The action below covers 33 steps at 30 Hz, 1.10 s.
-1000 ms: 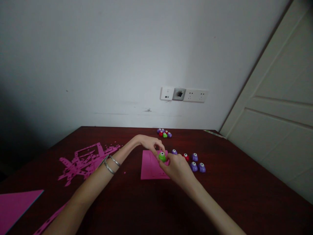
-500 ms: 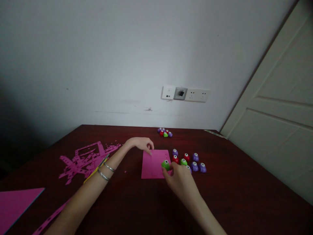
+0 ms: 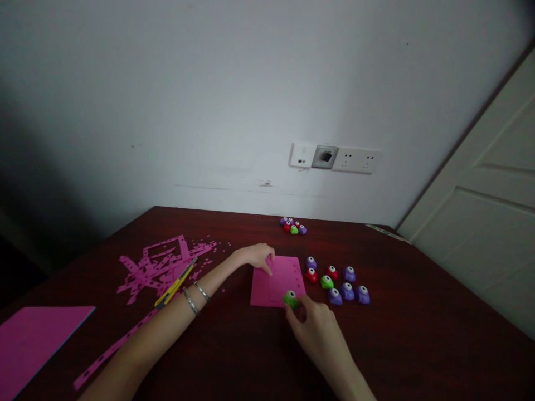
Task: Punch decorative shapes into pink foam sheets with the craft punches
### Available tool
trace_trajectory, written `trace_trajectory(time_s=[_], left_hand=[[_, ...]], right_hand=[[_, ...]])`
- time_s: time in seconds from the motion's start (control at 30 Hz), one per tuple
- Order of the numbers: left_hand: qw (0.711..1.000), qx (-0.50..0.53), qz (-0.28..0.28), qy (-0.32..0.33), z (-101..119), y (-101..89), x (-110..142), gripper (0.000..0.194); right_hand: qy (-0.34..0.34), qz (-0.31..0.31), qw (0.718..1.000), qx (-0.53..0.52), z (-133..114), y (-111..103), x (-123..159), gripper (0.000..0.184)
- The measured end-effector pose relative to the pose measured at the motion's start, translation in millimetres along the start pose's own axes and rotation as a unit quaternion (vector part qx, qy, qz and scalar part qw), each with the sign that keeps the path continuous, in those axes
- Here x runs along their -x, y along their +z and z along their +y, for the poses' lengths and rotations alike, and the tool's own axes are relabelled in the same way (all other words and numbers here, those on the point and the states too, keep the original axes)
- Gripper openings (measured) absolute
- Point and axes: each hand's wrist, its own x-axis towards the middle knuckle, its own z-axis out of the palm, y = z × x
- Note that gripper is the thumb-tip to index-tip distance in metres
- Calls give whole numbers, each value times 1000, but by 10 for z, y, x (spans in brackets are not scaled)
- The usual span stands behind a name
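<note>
In our right grip (image 3: 320, 326) we grasp a rounded green plastic piece with one white eye (image 3: 288, 302), at the near edge of a flat pink paper sheet (image 3: 278, 281). Our left grip (image 3: 257, 257), thumb and fingers parted, rests at the sheet's far left. Beneath both grips spreads a dark red-brown, faintly glossy desk (image 3: 234, 356); beyond them stands a pale grey wall (image 3: 209, 111) with white sockets (image 3: 357, 160), and well to their right a white panelled door (image 3: 497, 223).
</note>
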Motion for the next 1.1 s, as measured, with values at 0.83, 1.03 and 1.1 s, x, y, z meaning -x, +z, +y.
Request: trace_trajectory(time_s=[0.83,1.03,1.1], left_hand=[[993,115,29,13,-30,64,-68,18],[932,362,-14,5,-163,-5,-71,14],[910,414,2,0,-203,-34,-56,15]], right_hand=[[31,-54,998,14,-3,-44,-31,28],[29,-36,999,20,31,-35,-63,26],[33,-31,999,21,44,-32,-73,25]])
